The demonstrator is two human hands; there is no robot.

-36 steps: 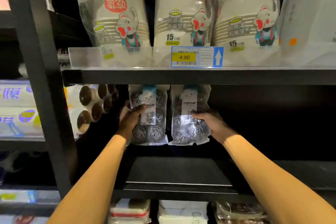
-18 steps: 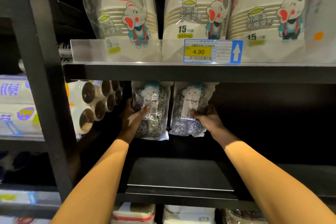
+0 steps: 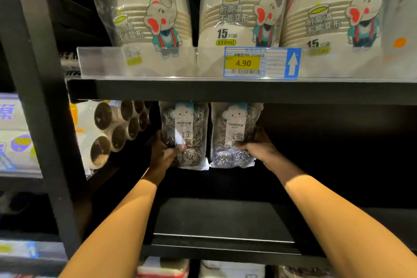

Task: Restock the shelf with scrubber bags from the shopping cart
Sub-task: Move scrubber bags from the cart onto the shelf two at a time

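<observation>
Two clear bags of steel-wool scrubbers stand side by side deep in the dark middle shelf bay. My left hand [image 3: 163,155] grips the left scrubber bag [image 3: 189,128] at its lower left edge, thumb across the front. My right hand [image 3: 259,145] grips the right scrubber bag [image 3: 234,133] at its lower right side. Both bags are upright, their tops hidden under the upper shelf board [image 3: 225,91]. The black shelf floor [image 3: 221,219] below them is dark. The shopping cart is out of view.
Packs of paper cups [image 3: 237,7] with elephant prints fill the upper shelf behind a 4.90 price tag [image 3: 243,63]. Rolls with brown cores [image 3: 112,128] lie left of the bags. A black upright post [image 3: 38,97] stands at the left. More packs [image 3: 162,268] sit below.
Both hands have pushed the two scrubber bags deeper into the shelf bay and slightly upward. The camera has moved closer to the shelf.
</observation>
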